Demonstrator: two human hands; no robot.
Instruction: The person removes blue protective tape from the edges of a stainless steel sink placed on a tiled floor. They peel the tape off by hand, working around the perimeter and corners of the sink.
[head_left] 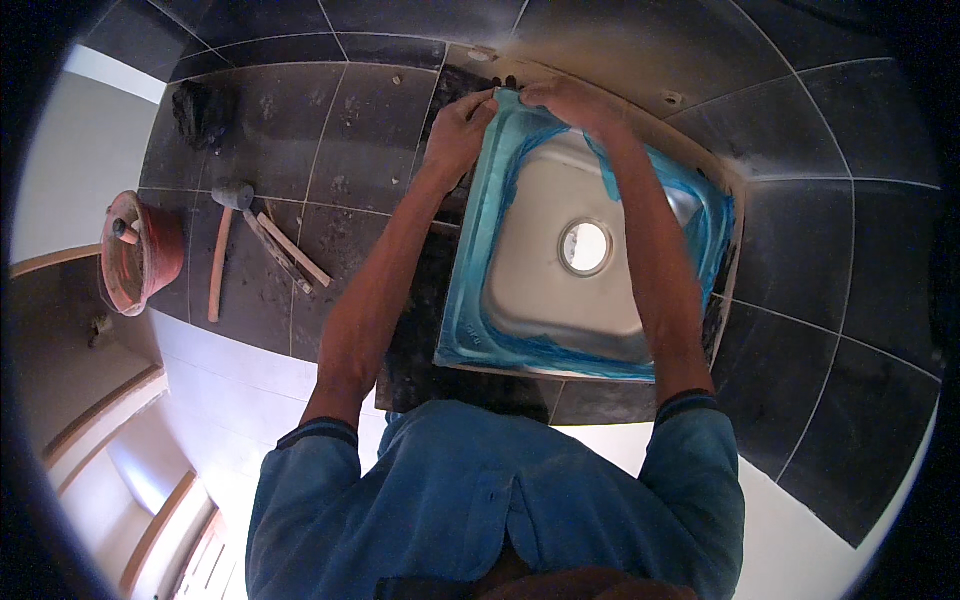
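Head view: the steel sink (540, 265) sits on the dark tiled counter (365, 130), blue film (468, 270) around its rim, maybe there against scratches. Mallet (221, 245) and bucket (163, 245) are off left, probably parked within reach. 2 hands at the far-left corner, likely steadying it: left hand (462, 132) on the side edge, right hand (577, 103) at the far rim, close but apart. Can't tell how tightly either grips. Both forearms (655, 245) stretch forward, the right crossing over the sink.

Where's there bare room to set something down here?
Try the dusty, nearly bare counter between the black bundle and your left hand. It's crowded beside the bucket, where a hammer lies, and at the sink's far left corner, near your right hand.
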